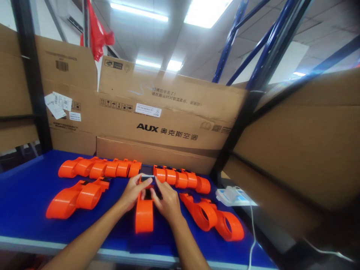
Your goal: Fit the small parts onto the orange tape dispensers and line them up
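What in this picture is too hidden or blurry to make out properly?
Head view only:
- The upper end of the orange device is covered by the left hand and right hand.
- What the fingertips press is hidden by the hands.
- The small label on the cardboard box is too small to read.
- The white gadget at the table's edge is blurred.

Warehouse workbench: stacked cardboard cartons (168,116), blue steel racking (261,41), fluorescent ceiling lights (139,12)
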A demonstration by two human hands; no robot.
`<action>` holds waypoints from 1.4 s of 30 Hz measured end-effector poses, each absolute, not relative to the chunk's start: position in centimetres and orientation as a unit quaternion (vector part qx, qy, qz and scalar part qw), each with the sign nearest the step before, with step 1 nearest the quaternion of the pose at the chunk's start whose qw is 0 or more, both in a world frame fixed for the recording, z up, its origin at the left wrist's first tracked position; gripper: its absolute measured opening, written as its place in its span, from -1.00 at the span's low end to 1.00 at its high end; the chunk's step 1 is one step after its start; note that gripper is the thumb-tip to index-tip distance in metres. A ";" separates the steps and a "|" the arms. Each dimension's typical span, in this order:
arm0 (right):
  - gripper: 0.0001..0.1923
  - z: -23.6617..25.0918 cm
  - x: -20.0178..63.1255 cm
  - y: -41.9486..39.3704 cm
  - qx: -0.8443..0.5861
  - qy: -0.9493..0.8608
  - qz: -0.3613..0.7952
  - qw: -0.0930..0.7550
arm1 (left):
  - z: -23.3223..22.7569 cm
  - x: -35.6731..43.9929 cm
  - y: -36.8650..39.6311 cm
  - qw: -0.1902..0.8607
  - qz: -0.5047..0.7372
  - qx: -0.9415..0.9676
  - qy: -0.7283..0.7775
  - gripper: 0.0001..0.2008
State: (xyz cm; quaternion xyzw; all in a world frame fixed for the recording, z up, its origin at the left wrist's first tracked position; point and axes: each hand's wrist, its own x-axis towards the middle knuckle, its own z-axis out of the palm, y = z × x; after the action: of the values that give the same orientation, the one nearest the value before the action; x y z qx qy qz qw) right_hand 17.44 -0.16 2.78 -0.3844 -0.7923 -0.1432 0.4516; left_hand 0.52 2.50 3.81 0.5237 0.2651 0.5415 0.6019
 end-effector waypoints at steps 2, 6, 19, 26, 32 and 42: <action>-0.60 2.8 17.5 -0.2 -0.392 -0.779 -0.113 0.475 | 3.9 0.5 2.4 0.594 0.542 0.529 0.271 -0.64; -0.69 2.7 17.0 -0.3 -0.410 -0.753 -0.066 0.510 | 3.8 0.6 2.5 0.569 0.543 0.553 0.275 -0.65; -0.65 3.6 17.0 -0.8 -0.473 -0.650 0.083 0.589 | 3.6 -0.3 3.7 0.640 0.517 0.517 0.235 -0.62; -0.73 3.5 18.5 0.4 -0.548 -0.626 -0.012 0.555 | 3.6 -0.9 4.2 0.628 0.580 0.452 0.255 -0.64; -0.80 3.2 19.0 0.3 -0.608 -0.642 -0.067 0.463 | 3.5 -1.0 4.6 0.634 0.590 0.418 0.275 -0.62; -0.87 3.1 19.2 0.1 -0.612 -0.637 -0.034 0.468 | 3.6 -0.9 4.6 0.628 0.589 0.418 0.291 -0.63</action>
State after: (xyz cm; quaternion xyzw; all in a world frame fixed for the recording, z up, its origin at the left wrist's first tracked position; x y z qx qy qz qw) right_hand 19.19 0.05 3.08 -0.6121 -0.6368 -0.0336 0.4677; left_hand -0.93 4.62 3.62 0.4177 0.2905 0.5888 0.6280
